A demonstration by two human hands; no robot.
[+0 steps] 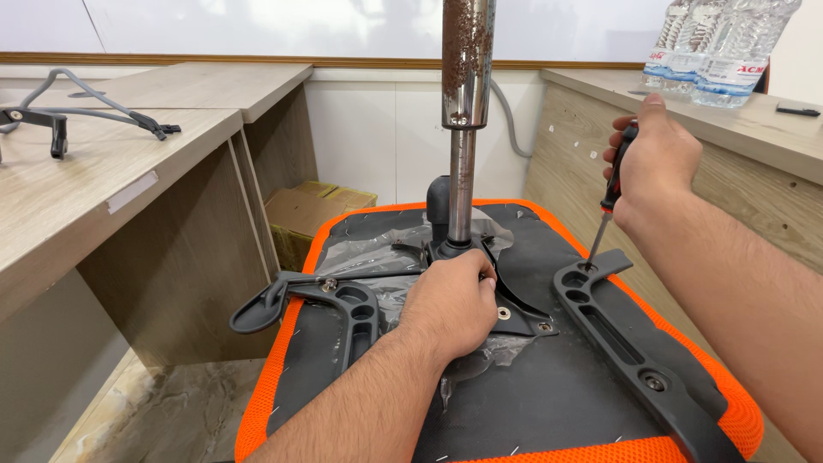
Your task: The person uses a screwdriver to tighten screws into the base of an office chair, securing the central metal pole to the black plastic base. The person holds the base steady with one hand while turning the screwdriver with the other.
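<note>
**Screwdriver on the chair arm bracket**

Chair seat, black with an orange edge, lies upside down in the middle. The right hand has its grip closed around a red and black screwdriver, at 2 o'clock. Its tip sits in a hole of the black arm bracket. The left hand presses flat on the metal plate by the rusty pole. This looks like the screw-turning step. The tip must stay straight in the screw.
</note>
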